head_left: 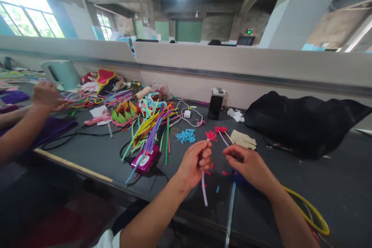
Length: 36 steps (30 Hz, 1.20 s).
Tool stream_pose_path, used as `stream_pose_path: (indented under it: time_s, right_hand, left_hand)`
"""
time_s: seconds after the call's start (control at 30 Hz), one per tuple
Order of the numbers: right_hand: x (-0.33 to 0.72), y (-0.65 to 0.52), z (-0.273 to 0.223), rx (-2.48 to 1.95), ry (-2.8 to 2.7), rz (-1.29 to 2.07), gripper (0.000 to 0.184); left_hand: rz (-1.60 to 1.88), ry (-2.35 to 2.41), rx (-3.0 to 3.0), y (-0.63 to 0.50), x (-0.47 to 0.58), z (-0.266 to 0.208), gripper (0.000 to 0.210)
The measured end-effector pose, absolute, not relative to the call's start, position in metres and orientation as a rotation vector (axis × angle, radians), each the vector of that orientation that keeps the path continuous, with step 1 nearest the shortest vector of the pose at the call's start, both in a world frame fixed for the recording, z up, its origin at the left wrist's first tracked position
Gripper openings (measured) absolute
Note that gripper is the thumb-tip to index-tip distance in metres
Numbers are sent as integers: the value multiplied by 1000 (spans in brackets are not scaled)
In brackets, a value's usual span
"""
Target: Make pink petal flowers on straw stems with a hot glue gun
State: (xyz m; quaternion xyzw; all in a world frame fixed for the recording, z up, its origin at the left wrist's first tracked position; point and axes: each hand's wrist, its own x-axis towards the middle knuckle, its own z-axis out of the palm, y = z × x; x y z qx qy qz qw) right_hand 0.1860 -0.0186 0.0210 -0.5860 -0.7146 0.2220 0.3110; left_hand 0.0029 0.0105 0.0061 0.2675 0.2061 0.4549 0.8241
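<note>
Clear rod: at the near edge, its far end by the right wrist.
Left hand: closed on the flower, thumb and forefinger pinching just below the head; apart from the right hand.
Flower position: in front of the person, above the table, left of the right hand.
Flower axis: nearly upright in view; head up and away from the person, stem end down and toward the person, slightly bowed.
Flower appearance: red, narrow, spread petals; slim pale lilac stem, its middle hidden by the fingers.
Right hand: fingers and thumb bent, tips near each other; cannot tell whether they grip anything.
Red scraps: scattered between and below the hands.
Second flower: beyond the hands, red head facing away, pale stem running toward the right fingertips.
Blue pieces: small heap, left of both flowers.
Phone: upright, farther back.
</note>
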Motion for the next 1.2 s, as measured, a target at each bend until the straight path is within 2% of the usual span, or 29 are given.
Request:
stream_pose_path:
  time_s: [0.4,0.77,0.83,1.03,1.2]
  right_hand:
    - [156,-31,32,-1190,-1196,906,25]
    - [150,-31,33,-1088,-1023,1014,26]
    - [153,-32,33,-1180,-1111,917,24]
    - [158,-36,36,-1347,-1581,336,18]
    - [154,-36,34,-1377,-1636,52,14]
  left_hand:
    - [956,446,618,8,9,2,21]
    - [953,472,622,7,8,5,23]
    - [957,472,619,7,7,6,23]
    - [966,462,631,7,7,5,21]
    - [966,440,639,7,8,3,18]
